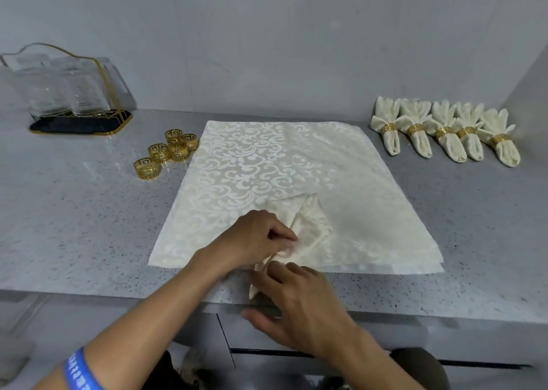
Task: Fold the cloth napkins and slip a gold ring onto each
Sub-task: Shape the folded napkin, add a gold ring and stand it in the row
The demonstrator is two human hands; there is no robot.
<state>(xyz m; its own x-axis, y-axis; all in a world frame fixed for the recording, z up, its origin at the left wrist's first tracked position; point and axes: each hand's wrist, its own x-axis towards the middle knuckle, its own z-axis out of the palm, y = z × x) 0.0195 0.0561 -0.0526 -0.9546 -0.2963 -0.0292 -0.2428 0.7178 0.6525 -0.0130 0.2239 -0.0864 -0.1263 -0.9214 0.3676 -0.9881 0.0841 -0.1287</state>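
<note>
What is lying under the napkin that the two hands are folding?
Under the folded napkin lies a flat stack of patterned napkins on the grey counter. The left hand and right hand cover its lower part; how many lie stacked cannot be told.

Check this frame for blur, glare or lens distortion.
Head view: right hand motion-blurred at its fingers, left hand sharper; wide-angle bending curves the counter edge; soft glare washes out the flat napkin's right half; rings stay crisp.
</note>
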